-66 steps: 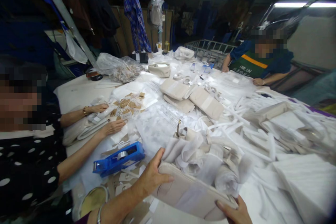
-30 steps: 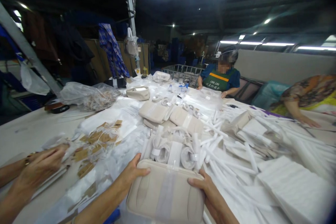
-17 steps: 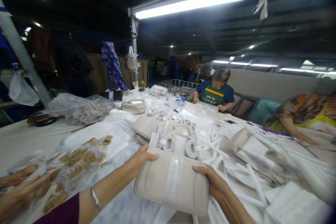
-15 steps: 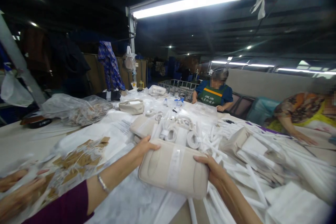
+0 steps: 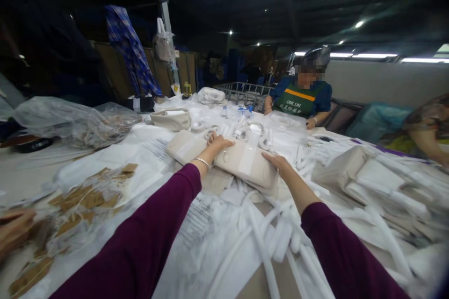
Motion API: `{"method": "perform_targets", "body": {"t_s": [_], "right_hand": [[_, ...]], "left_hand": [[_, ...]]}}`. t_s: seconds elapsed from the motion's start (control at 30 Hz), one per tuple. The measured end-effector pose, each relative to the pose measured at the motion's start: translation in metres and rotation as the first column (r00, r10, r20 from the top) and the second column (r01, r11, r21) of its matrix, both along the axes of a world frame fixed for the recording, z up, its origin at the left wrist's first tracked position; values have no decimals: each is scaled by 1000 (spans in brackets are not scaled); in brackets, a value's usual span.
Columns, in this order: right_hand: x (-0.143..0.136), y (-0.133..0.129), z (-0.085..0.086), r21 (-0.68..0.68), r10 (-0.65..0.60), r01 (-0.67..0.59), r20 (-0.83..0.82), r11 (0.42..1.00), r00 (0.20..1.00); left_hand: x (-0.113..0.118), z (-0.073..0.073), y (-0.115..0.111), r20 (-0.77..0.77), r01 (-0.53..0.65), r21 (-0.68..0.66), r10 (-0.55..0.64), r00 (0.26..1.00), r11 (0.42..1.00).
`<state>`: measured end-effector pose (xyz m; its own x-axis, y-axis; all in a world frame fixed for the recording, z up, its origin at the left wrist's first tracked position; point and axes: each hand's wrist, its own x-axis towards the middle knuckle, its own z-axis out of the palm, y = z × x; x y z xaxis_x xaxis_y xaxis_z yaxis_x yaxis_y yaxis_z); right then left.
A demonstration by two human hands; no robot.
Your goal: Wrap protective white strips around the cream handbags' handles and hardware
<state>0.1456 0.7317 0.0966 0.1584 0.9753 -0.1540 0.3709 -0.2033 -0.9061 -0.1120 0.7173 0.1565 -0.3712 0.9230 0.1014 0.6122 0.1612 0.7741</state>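
A cream handbag [image 5: 257,164] with a pale band around its middle lies tilted on the heaped table, its flat side toward me. My left hand [image 5: 218,144] is closed on its upper left edge, thumb on top. On its right end my right hand [image 5: 278,162] grips the corner, with the fingers partly hidden behind the bag. Just left of it rests another cream bag [image 5: 185,145], its edge near my left wrist. White-wrapped handles [image 5: 249,131] stand up behind the held bag.
White foam tubes [image 5: 261,243] and plastic sheets cover the near table. Brown tags [image 5: 87,198] lie at left beside another person's hand [image 5: 16,229]. An open cream pouch [image 5: 171,119] sits farther back. Across the table is a person in a green apron [image 5: 298,99]. More bags [image 5: 342,168] are piled at right.
Both hands have carried the handbag away from me, and my arms are now stretched out farther. The bag lies lower against the pile, beside the other bag. The view has tilted down.
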Motion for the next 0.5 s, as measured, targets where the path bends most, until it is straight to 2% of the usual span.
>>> {"method": "perform_targets", "body": {"t_s": [0.07,0.17,0.2,0.27,0.3,0.37,0.43,0.5], "right_hand": [[-2,0,4,15,-61,60,61,998,996],[-19,-14,17,88,-202,188,203,978,958],[-28,-22,23,161,-247,209,264,964,932],[-47,-49,32,375,-287,121,425,919,859],[-57,-67,35,424,-266,51,467,904,843],[-73,-117,35,429,-192,-29,464,903,865],[-82,-181,25,397,-70,-90,372,913,925],[-84,-257,11,410,35,-110,186,906,982]], "left_hand": [[0,-6,8,-62,-7,6,7,998,1000],[-1,-6,8,-88,-10,31,13,996,999],[0,-4,4,-105,-15,48,20,994,999],[6,2,-9,-183,-20,105,39,982,994],[11,5,-18,-248,-13,153,51,967,988],[25,13,-40,-382,25,267,82,921,963],[43,18,-67,-452,43,331,119,884,943],[63,19,-101,-474,55,307,102,875,950]]}}
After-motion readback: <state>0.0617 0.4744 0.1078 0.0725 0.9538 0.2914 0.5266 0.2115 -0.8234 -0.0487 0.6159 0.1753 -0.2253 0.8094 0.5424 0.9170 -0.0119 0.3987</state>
